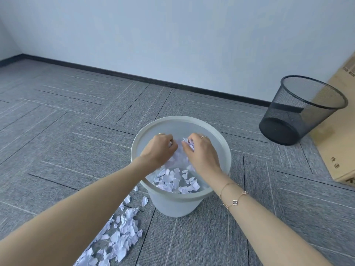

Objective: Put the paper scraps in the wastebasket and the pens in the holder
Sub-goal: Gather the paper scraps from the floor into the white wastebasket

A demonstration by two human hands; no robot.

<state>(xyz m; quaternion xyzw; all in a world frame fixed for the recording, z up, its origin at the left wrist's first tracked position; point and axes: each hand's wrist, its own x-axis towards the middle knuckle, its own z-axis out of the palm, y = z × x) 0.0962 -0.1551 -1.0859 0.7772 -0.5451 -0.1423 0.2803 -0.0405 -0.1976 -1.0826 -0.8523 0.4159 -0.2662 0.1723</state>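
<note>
- While two hands, left hand (160, 148) and right hand (201, 152), hover over one white wastebasket (180, 196), their fingers (189, 145) pinch paper scraps (184, 143).
- One black mesh bin (299, 110) stands apart.
- Scraps too many to count litter the floor (57, 131).

Floor (76, 104): grey carpet tiles.
On it: pale wastebasket (175, 205), loose paper scraps (123, 235), black mesh bin (299, 112) (apparently tilted), cardboard box (334, 131).

Wastebasket (178, 203) on the floor (57, 131), scraps (175, 181) inside it, more scraps (119, 237) at its near-left, mesh bin (299, 112) far right beside a box (340, 131).
</note>
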